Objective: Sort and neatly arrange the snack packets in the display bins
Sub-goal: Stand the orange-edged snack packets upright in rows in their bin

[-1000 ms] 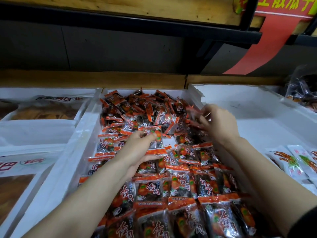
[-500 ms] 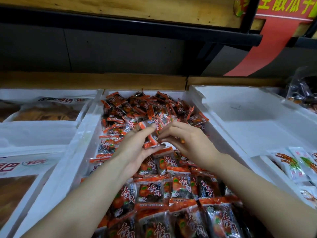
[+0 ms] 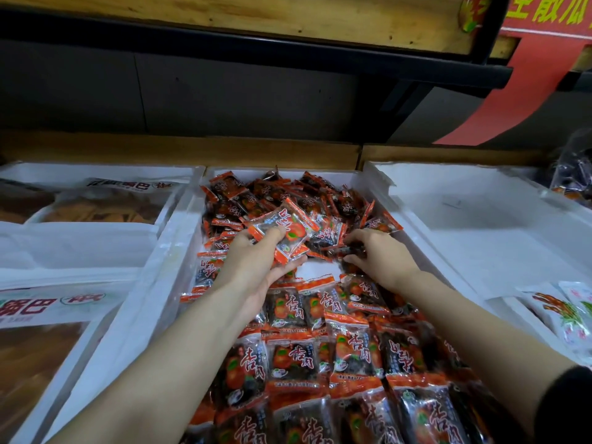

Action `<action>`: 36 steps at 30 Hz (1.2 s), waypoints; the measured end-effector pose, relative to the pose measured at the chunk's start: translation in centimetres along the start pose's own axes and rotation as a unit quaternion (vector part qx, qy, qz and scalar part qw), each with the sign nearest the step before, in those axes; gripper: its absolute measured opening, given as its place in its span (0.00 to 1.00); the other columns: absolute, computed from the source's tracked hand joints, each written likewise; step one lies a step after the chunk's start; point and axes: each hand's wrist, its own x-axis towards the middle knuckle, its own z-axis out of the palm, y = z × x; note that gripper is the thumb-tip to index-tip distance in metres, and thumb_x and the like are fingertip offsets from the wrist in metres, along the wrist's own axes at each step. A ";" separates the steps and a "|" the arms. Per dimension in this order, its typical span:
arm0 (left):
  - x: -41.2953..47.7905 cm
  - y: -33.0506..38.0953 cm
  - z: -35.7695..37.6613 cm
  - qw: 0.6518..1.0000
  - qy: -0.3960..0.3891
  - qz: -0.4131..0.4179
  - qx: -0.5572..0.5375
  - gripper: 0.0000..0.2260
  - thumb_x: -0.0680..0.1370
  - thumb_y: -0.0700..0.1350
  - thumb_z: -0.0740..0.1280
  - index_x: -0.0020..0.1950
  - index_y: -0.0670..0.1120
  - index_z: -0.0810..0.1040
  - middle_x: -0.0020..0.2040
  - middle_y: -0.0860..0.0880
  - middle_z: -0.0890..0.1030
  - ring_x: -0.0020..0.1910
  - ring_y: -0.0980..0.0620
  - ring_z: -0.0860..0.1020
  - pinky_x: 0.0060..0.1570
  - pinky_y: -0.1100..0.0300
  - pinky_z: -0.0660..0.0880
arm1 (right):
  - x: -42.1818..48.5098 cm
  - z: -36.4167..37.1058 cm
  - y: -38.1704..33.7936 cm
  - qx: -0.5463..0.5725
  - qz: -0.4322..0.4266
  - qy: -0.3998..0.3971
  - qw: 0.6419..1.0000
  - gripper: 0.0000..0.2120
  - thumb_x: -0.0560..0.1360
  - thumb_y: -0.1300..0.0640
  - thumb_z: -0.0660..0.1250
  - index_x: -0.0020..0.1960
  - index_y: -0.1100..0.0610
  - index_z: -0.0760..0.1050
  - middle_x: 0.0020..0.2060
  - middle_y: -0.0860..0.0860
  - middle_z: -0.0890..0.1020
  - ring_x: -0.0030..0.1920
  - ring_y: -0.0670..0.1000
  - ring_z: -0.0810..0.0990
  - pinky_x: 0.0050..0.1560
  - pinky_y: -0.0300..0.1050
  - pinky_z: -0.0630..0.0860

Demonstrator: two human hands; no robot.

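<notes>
A: Where is the orange-and-clear plastic snack packet (image 3: 283,230)?

B: The left hand (image 3: 256,264) pinches it, thumb on top and fingers under, raised over the white foam bin (image 3: 179,225). I think it is raised so it can be turned.

A: How does it point?

B: Its long axis slants from the thumb to the far right, and the print is upside down. The neat rows (image 3: 320,347) behind the wrists lie straight. The right hand (image 3: 378,259) curls into the loose heap (image 3: 288,190) beyond the fingertips. I cannot tell if it pinches one.

Snack packets (image 3: 352,347): orange-edged, clear, dark filling; neat rows at near end of white middle bin (image 3: 166,251), loose heap at far end; raised packet (image 3: 285,229) tilted above heap
</notes>
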 end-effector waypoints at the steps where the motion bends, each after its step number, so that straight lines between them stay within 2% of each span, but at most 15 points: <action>1: -0.1 0.0 0.0 1.000 0.001 -0.001 0.000 0.28 0.78 0.42 0.68 0.75 0.44 0.61 0.72 0.41 0.68 0.38 0.50 0.85 0.63 0.43 0.73 | 0.2 0.0 0.0 -0.011 0.001 0.008 1.000 0.15 0.76 0.51 0.66 0.63 0.51 0.74 0.60 0.50 0.78 0.59 0.52 0.76 0.54 0.52 0.76; 3: -0.2 0.0 0.1 1.000 0.003 -0.005 0.000 0.27 0.78 0.42 0.67 0.74 0.42 0.62 0.71 0.41 0.70 0.38 0.50 0.85 0.61 0.45 0.75 | 0.6 0.0 0.0 -0.035 0.001 0.016 0.999 0.14 0.77 0.53 0.65 0.62 0.50 0.74 0.58 0.50 0.80 0.58 0.53 0.78 0.53 0.52 0.77; 6: -0.3 0.1 0.1 1.000 0.005 -0.004 0.006 0.20 0.78 0.41 0.67 0.68 0.41 0.69 0.68 0.43 0.74 0.37 0.51 0.85 0.65 0.43 0.72 | 0.8 0.1 -0.1 -0.052 -0.007 0.021 0.998 0.12 0.77 0.54 0.64 0.60 0.50 0.76 0.55 0.50 0.81 0.55 0.54 0.79 0.50 0.51 0.77; 8: -0.4 0.2 0.0 1.000 0.004 -0.001 0.009 0.14 0.78 0.41 0.67 0.63 0.41 0.72 0.65 0.44 0.76 0.36 0.52 0.85 0.65 0.43 0.72 | 0.7 -0.2 -0.1 -0.038 -0.018 0.048 0.998 0.10 0.78 0.55 0.63 0.58 0.50 0.77 0.52 0.50 0.82 0.53 0.54 0.80 0.47 0.50 0.77; 10: -0.4 0.2 0.0 1.000 0.006 0.002 0.017 0.14 0.78 0.40 0.67 0.63 0.42 0.73 0.65 0.44 0.76 0.35 0.52 0.84 0.63 0.44 0.74 | 0.7 -0.8 0.1 -0.006 -0.027 0.087 0.996 0.09 0.77 0.57 0.64 0.55 0.52 0.79 0.49 0.52 0.83 0.49 0.56 0.80 0.45 0.49 0.76; 14: -0.4 0.0 0.0 0.999 0.000 -0.001 0.037 0.16 0.78 0.40 0.67 0.66 0.41 0.72 0.64 0.42 0.77 0.39 0.50 0.85 0.57 0.46 0.78 | 0.6 -2.6 -0.1 0.106 -0.024 0.155 0.982 0.07 0.76 0.60 0.66 0.52 0.55 0.80 0.42 0.53 0.84 0.40 0.53 0.81 0.42 0.51 0.78; 18: -0.4 -0.3 -0.1 0.998 0.005 -0.026 0.051 0.21 0.77 0.40 0.68 0.68 0.38 0.68 0.67 0.40 0.72 0.40 0.46 0.85 0.53 0.45 0.79 | -0.3 -4.3 -2.8 0.257 -0.007 0.266 0.929 0.03 0.76 0.56 0.67 0.44 0.54 0.75 0.35 0.47 0.80 0.35 0.41 0.77 0.36 0.33 0.74; 20: -0.6 -0.4 0.1 0.998 -0.001 -0.041 0.045 0.22 0.78 0.40 0.68 0.68 0.37 0.66 0.66 0.37 0.71 0.41 0.44 0.85 0.49 0.46 0.81 | -1.1 -4.6 -4.6 0.313 -0.022 0.268 0.911 0.06 0.76 0.56 0.67 0.42 0.51 0.72 0.34 0.44 0.78 0.35 0.38 0.77 0.34 0.29 0.72; 23: -0.8 -0.5 0.2 0.998 -0.008 -0.043 0.039 0.19 0.80 0.41 0.65 0.67 0.35 0.67 0.63 0.36 0.75 0.38 0.46 0.85 0.49 0.47 0.80 | -2.2 -4.1 -6.6 0.381 -0.049 0.216 0.898 0.07 0.77 0.56 0.66 0.41 0.49 0.71 0.34 0.46 0.80 0.35 0.43 0.79 0.34 0.38 0.75; 26: -0.7 -0.2 0.3 0.999 -0.004 -0.038 0.004 0.15 0.81 0.41 0.62 0.66 0.35 0.70 0.59 0.38 0.78 0.37 0.46 0.85 0.44 0.48 0.81 | -2.7 -3.4 -7.1 0.347 -0.108 0.196 0.911 0.05 0.76 0.59 0.67 0.44 0.53 0.72 0.37 0.45 0.81 0.37 0.44 0.81 0.38 0.42 0.78; 28: -0.8 0.0 0.2 0.999 -0.004 -0.031 -0.008 0.15 0.81 0.40 0.61 0.66 0.36 0.70 0.62 0.38 0.77 0.40 0.45 0.85 0.40 0.50 0.82 | -3.0 -2.7 -6.9 0.282 -0.163 0.190 0.926 0.04 0.74 0.62 0.68 0.45 0.54 0.74 0.46 0.46 0.83 0.45 0.47 0.82 0.43 0.49 0.79; 30: -1.1 0.2 0.3 0.999 -0.014 -0.024 -0.019 0.11 0.82 0.40 0.59 0.61 0.37 0.74 0.59 0.37 0.79 0.45 0.44 0.84 0.38 0.51 0.82 | -3.2 -2.2 -6.6 0.210 -0.211 0.197 0.934 0.06 0.72 0.64 0.68 0.46 0.56 0.75 0.52 0.47 0.82 0.50 0.48 0.82 0.47 0.51 0.80; 31: -1.3 0.3 0.3 0.999 -0.023 -0.022 -0.028 0.10 0.82 0.40 0.58 0.59 0.38 0.75 0.58 0.37 0.80 0.47 0.43 0.84 0.38 0.50 0.82 | -3.2 -2.1 -6.5 0.186 -0.226 0.200 0.935 0.07 0.71 0.64 0.69 0.47 0.56 0.76 0.54 0.48 0.82 0.51 0.49 0.82 0.47 0.52 0.80; 33: -1.7 0.4 0.3 0.997 -0.041 -0.020 -0.058 0.12 0.81 0.42 0.59 0.62 0.40 0.74 0.58 0.37 0.79 0.50 0.40 0.83 0.40 0.45 0.82 | -3.1 -2.0 -6.2 0.161 -0.250 0.199 0.934 0.07 0.70 0.64 0.69 0.47 0.57 0.76 0.56 0.50 0.81 0.53 0.51 0.82 0.48 0.53 0.80; 36: -1.9 0.7 0.2 0.996 -0.062 -0.014 -0.061 0.17 0.77 0.50 0.66 0.64 0.45 0.74 0.58 0.40 0.80 0.52 0.40 0.83 0.44 0.42 0.81 | -2.8 -1.9 -5.8 0.139 -0.283 0.185 0.931 0.06 0.71 0.63 0.68 0.48 0.59 0.76 0.58 0.52 0.80 0.55 0.53 0.81 0.47 0.54 0.80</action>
